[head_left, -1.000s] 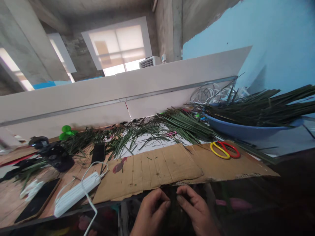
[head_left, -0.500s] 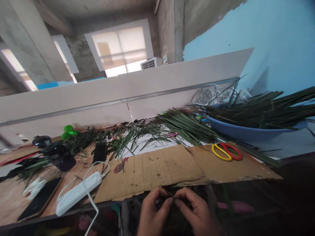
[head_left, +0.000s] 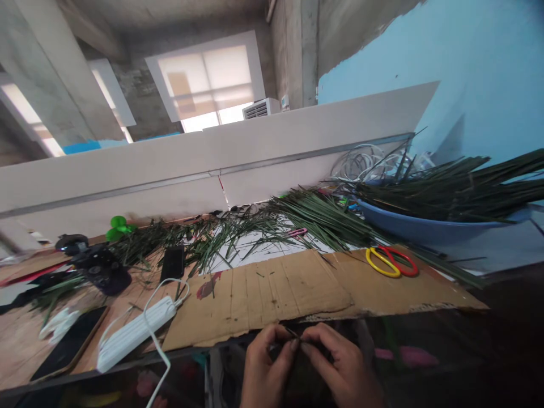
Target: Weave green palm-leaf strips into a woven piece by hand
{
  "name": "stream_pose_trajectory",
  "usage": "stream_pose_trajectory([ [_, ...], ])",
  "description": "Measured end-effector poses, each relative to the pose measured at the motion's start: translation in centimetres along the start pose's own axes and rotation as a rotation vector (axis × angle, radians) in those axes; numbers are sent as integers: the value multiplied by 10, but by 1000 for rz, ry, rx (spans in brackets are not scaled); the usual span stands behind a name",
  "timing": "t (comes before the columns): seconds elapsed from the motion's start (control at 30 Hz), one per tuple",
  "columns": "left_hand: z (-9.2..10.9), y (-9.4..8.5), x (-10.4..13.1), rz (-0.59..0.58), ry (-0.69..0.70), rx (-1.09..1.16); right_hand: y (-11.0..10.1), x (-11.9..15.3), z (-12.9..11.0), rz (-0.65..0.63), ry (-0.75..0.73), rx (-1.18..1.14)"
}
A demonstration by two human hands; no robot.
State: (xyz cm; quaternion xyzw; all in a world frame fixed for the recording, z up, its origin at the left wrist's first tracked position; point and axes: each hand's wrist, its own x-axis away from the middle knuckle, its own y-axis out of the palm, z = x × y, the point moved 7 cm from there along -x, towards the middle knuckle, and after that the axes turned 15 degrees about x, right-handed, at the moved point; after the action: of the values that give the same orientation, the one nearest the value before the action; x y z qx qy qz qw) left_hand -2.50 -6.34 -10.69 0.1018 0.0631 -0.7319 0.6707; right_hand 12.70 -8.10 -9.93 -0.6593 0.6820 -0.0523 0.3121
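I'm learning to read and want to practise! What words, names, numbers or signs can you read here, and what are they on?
There are none I can read.
Cardboard: marks on its near edge, too blurred to tell if they are print.
White power strip: no lettering I can make out.
Small white wall box: too small to read.

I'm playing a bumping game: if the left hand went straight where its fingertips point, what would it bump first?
Probably the right hand: its fingertips meet or nearly meet those of the left hand, though the exact gap is hard to tell.
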Motion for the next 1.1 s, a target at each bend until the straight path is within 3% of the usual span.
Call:
stream_pose_trajectory([
  [0.23, -1, -4, -1, -48, -106, 41, 3, 0, 15, 11, 161, -171],
  [0.57, 10, 4, -1, -90, 72, -13, 12, 6, 24, 79, 179, -285],
  [0.63, 13, 3, 0, -45, 86, -8, 6, 4, 19, 93, 133, -201],
  [0.8, 19, -6, 14, 206, 188, -73, -12, 1, 3, 202, -32, 45],
  [1.0, 3, 3, 28, 285, 167, 51, -13, 16, -12, 388, -404, 373],
  [1.1, -4, 3, 28, 343, 79, 152, -8, 23, -18, 452, -564, 505],
])
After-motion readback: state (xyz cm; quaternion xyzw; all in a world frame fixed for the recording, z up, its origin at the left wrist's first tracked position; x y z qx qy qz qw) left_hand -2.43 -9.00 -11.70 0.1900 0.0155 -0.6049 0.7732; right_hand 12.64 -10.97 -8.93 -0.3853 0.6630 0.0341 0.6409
